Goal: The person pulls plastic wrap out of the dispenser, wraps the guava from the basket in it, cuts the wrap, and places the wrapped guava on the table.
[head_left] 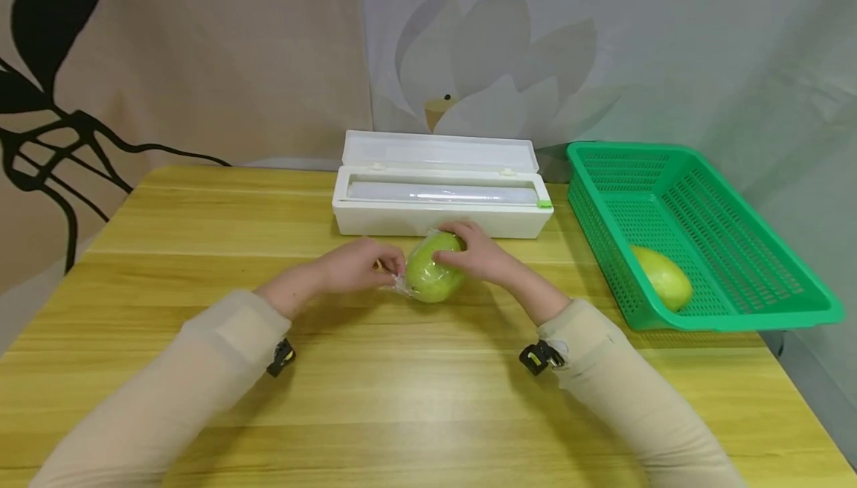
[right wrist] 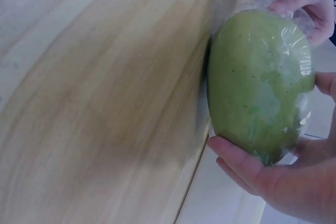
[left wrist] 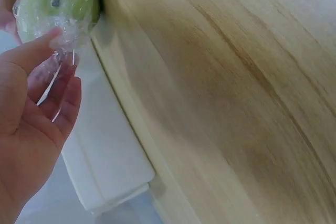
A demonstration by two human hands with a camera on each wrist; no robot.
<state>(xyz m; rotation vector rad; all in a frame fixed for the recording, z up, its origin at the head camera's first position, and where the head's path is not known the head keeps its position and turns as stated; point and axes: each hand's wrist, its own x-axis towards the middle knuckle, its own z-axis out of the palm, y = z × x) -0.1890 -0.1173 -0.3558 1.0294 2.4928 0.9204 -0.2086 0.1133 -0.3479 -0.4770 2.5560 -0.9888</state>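
A green mango (head_left: 434, 268) in clear cling film is held over the table, just in front of a white cling film dispenser (head_left: 442, 219). My right hand (head_left: 483, 256) grips it from the right, thumb and fingers spread around its side, as the right wrist view shows on the mango (right wrist: 262, 82). At its left end, my left hand (head_left: 351, 266) pinches the gathered cling film (head_left: 403, 287) between thumb and fingers. The left wrist view shows the bunched film (left wrist: 65, 38) near the dark stem spot. The dispenser's lid (head_left: 438, 151) stands raised, with a roll (head_left: 442, 192) inside.
On the right stands a green plastic basket (head_left: 730, 213) with another yellow-green mango (head_left: 663, 277) in it. A curtain with a flower print (head_left: 495, 49) hangs behind the wooden table (head_left: 402, 399). Black wristbands with small devices are on both wrists.
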